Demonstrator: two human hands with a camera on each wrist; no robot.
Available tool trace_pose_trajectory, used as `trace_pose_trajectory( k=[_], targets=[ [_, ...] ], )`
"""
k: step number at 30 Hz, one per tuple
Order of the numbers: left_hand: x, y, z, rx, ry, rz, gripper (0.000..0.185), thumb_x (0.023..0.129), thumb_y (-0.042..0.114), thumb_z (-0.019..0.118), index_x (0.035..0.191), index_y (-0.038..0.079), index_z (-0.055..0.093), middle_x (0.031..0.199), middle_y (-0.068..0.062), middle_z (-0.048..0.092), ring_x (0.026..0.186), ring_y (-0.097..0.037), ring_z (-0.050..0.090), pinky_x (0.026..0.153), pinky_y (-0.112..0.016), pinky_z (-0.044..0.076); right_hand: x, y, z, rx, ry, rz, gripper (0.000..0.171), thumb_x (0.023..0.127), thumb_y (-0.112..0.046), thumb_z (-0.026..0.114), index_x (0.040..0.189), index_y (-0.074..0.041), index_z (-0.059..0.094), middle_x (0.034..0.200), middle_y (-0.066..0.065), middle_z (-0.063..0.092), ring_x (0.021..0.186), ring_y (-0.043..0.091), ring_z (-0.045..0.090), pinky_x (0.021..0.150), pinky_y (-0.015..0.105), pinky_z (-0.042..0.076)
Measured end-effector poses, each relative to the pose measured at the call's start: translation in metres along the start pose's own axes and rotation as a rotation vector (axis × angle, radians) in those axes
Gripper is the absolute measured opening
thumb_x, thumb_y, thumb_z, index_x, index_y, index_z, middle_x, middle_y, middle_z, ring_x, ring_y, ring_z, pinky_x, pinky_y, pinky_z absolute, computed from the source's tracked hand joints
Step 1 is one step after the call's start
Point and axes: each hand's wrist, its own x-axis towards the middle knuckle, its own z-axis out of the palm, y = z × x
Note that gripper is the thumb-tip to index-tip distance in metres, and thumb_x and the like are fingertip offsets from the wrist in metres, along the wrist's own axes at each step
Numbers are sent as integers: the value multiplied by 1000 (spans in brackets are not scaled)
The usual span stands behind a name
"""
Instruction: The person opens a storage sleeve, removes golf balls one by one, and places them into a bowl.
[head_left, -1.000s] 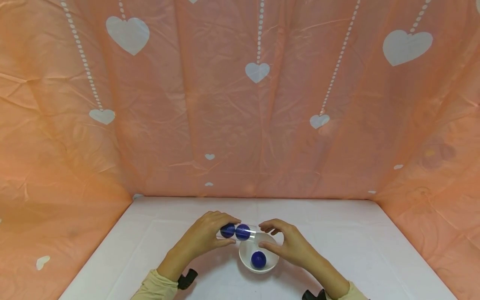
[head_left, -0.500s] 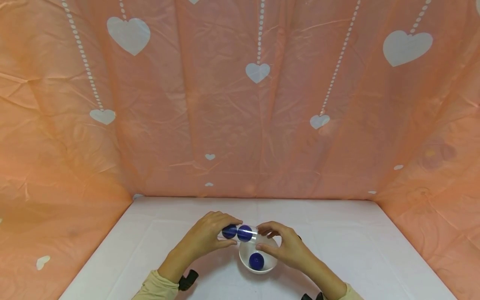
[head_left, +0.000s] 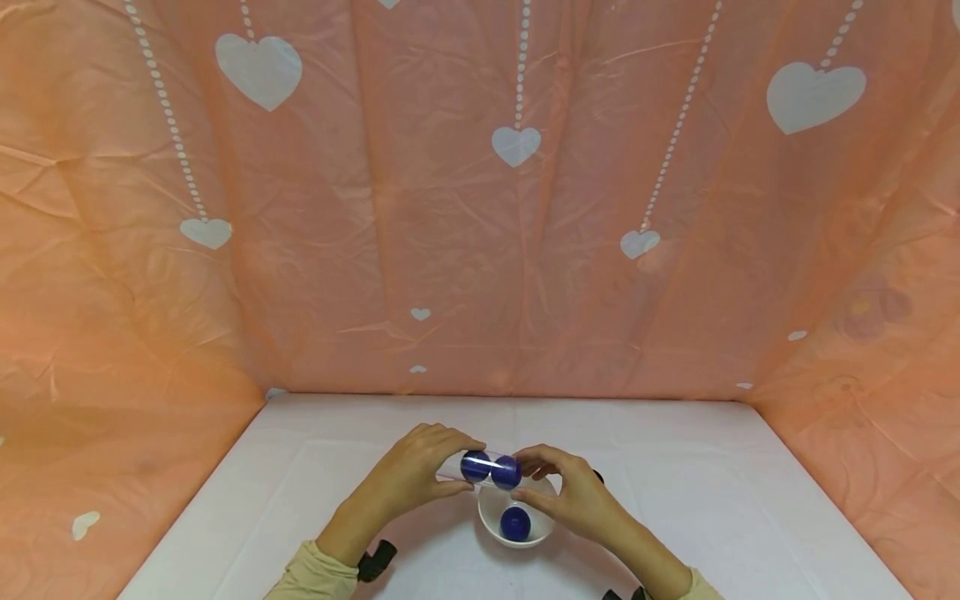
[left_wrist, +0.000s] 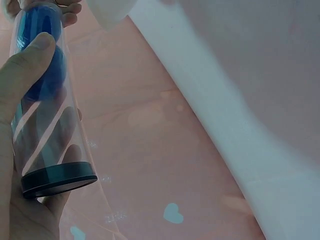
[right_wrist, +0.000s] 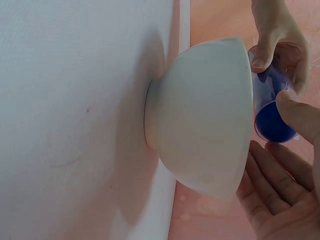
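Note:
My left hand [head_left: 408, 477] grips a clear plastic tube [head_left: 487, 468] lying almost level above the table, with two blue balls [head_left: 506, 472] close to its right end. In the left wrist view the tube [left_wrist: 47, 140] has a dark cap [left_wrist: 59, 181] at its closed end, and my thumb [left_wrist: 22, 70] presses its side. My right hand [head_left: 573, 502] is cupped at the tube's mouth, thumb [right_wrist: 295, 112] touching the rim, fingers [right_wrist: 272, 175] loose below. Under the mouth stands a white bowl [head_left: 491, 521] with one blue ball [head_left: 515, 522] in it.
The white table [head_left: 675, 500] is walled on three sides by an orange cloth with white hearts [head_left: 480, 250]. From the right wrist the bowl's outer wall [right_wrist: 205, 120] fills the middle, and the tube end [right_wrist: 272, 122] sits just past its rim.
The two balls have slid along the tube toward its right end. My right hand has drawn in to the tube's mouth. The ball in the bowl has barely shifted.

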Motion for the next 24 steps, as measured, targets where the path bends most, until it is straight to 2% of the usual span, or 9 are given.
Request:
trace_pose_trajectory(
  k=[5, 11, 19, 24],
  targets=[
    [0, 1, 1, -12, -13, -10, 56, 79, 35, 97, 126, 15, 75, 120, 5, 78, 109, -15, 71, 100, -39, 57, -1, -2, 0, 3, -12, 26, 39, 94, -28, 86, 127, -11, 73, 114, -2, 78, 98, 9, 72, 91, 33, 62],
    [-1, 1, 2, -27, -26, -22, 56, 80, 33, 97, 127, 14, 75, 120, 4, 77, 109, -16, 71, 101, -39, 57, -3, -4, -2, -4, -22, 59, 39, 95, -31, 85, 127, -13, 73, 112, -4, 78, 97, 8, 72, 91, 33, 61],
    [-1, 1, 0, -60, -35, -39, 54, 82, 32, 96, 128, 14, 74, 121, 3, 77, 110, -16, 71, 102, -40, 57, -1, -3, -3, -20, -7, 60, 39, 93, -29, 86, 128, -16, 73, 111, -8, 78, 96, 5, 71, 92, 33, 61],
    [-2, -1, 1, -70, -28, -45, 54, 82, 31, 96, 128, 14, 74, 120, 3, 77, 109, -16, 70, 102, -41, 57, -1, -2, -5, -10, -4, 43, 39, 93, -27, 86, 128, -14, 72, 111, -7, 78, 96, 6, 71, 91, 33, 62]
  ],
)
